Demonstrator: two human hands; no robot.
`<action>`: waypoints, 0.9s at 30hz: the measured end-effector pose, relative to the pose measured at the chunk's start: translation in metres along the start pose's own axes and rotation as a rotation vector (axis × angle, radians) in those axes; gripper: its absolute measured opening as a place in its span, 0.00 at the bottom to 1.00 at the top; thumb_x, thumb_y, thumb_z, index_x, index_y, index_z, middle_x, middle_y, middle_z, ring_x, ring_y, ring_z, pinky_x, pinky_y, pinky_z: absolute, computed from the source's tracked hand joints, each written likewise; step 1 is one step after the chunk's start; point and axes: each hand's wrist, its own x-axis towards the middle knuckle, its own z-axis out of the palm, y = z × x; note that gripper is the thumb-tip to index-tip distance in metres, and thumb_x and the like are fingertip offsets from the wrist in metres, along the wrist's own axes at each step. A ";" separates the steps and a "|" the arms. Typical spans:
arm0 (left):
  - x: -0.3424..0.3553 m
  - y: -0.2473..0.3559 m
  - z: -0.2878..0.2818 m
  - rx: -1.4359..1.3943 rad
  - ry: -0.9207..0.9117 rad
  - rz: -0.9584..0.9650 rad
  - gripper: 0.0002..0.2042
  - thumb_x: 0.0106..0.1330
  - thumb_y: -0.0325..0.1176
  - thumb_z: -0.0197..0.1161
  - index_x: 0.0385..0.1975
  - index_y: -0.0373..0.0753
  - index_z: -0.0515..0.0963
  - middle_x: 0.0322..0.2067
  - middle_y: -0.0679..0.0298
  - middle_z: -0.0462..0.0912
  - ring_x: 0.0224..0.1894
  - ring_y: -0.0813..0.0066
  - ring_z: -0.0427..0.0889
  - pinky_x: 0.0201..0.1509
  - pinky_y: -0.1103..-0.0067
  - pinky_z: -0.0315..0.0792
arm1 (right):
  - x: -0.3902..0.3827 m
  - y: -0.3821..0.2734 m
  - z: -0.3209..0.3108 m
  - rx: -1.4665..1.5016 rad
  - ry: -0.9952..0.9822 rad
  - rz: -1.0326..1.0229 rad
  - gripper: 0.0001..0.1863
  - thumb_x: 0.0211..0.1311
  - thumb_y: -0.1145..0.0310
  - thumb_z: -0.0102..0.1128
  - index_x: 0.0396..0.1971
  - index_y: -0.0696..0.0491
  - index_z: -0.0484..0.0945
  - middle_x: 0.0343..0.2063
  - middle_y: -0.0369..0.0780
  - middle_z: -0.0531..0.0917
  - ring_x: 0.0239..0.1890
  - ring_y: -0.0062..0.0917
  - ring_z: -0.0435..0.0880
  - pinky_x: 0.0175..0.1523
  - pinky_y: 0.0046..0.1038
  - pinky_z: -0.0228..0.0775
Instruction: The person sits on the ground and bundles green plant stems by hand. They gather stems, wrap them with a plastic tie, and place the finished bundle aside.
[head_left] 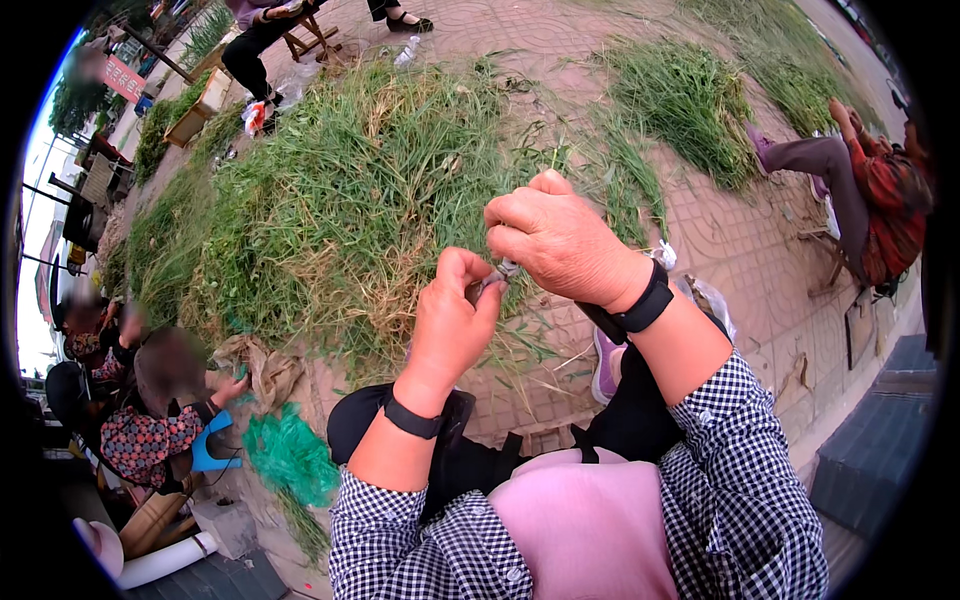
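My left hand [455,315] is closed in a pinch, thumb against fingers, just in front of my lap. Right beside it, a little higher, my right hand [560,240] is curled shut with its back toward me. Between the two sets of fingertips shows a small greyish bit [507,268], too small to name. A thin pale stalk [555,158] sticks up by the right knuckles, and whether that hand grips it I cannot tell. Beyond both hands spreads a large heap of cut green grass [330,190], some of it dry and yellow.
More grass [680,105] lies at the far right on the paving [740,260]. A seated person in red [890,210] is at the right; others sit at the left near a blue stool [212,443]. A green plastic bag [290,455] and brown sacking [268,370] lie left of my knees.
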 end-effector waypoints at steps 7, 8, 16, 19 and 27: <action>-0.003 -0.006 0.005 -0.008 -0.031 0.157 0.14 0.62 0.20 0.63 0.48 0.33 0.73 0.36 0.59 0.84 0.36 0.79 0.83 0.39 0.83 0.76 | 0.003 0.003 0.001 -0.053 0.127 0.096 0.05 0.47 0.70 0.62 0.26 0.49 0.77 0.33 0.33 0.78 0.41 0.27 0.77 0.53 0.34 0.61; -0.001 -0.005 0.002 -0.219 0.002 0.006 0.14 0.62 0.20 0.62 0.47 0.32 0.73 0.36 0.58 0.84 0.37 0.78 0.83 0.40 0.82 0.77 | 0.009 -0.003 0.000 -0.083 0.232 0.140 0.06 0.47 0.70 0.64 0.27 0.50 0.78 0.34 0.33 0.78 0.42 0.27 0.77 0.54 0.34 0.61; 0.014 -0.010 -0.021 -1.322 -0.029 -0.329 0.15 0.66 0.24 0.59 0.51 0.31 0.71 0.44 0.54 0.81 0.44 0.64 0.82 0.51 0.69 0.79 | -0.018 -0.017 0.030 0.592 0.168 0.459 0.11 0.64 0.76 0.55 0.46 0.57 0.76 0.40 0.44 0.82 0.42 0.39 0.81 0.48 0.32 0.74; 0.011 -0.008 -0.017 -1.435 -0.140 -0.334 0.15 0.66 0.25 0.60 0.52 0.32 0.71 0.42 0.54 0.82 0.42 0.64 0.83 0.50 0.69 0.79 | -0.009 -0.024 0.024 0.991 -0.040 0.639 0.11 0.68 0.76 0.50 0.47 0.58 0.75 0.37 0.44 0.83 0.41 0.35 0.82 0.49 0.31 0.74; 0.010 -0.004 -0.022 -1.096 -0.003 -0.363 0.12 0.65 0.23 0.60 0.48 0.32 0.72 0.40 0.55 0.83 0.40 0.67 0.84 0.47 0.73 0.80 | -0.016 -0.015 0.028 0.542 -0.025 0.485 0.05 0.61 0.72 0.57 0.35 0.56 0.78 0.29 0.42 0.79 0.33 0.38 0.80 0.36 0.33 0.74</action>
